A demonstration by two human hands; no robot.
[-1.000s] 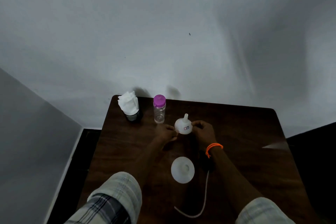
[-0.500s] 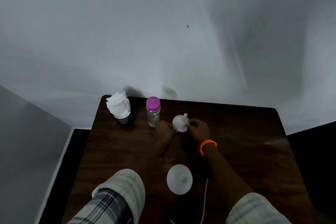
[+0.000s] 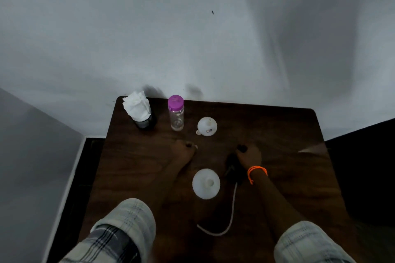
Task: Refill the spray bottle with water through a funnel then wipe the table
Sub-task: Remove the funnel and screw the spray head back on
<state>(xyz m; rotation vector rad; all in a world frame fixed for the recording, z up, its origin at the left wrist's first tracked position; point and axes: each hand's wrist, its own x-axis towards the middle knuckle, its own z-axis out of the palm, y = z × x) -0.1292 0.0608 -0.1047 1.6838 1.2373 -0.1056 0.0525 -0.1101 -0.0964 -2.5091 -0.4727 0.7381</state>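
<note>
Spout up, the white plastic funnel sits at one o'clock of the nearer left hand, its fingers loosely curled and seemingly empty; the right hand grips the black spray head.

Head-worn view, looking steeply down, table near

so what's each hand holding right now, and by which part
The right hand curls over the top of a black object, probably the spray head, whose white tube trails toward the person. The left hand is curled, and whether it pinches anything cannot be told.
</note>
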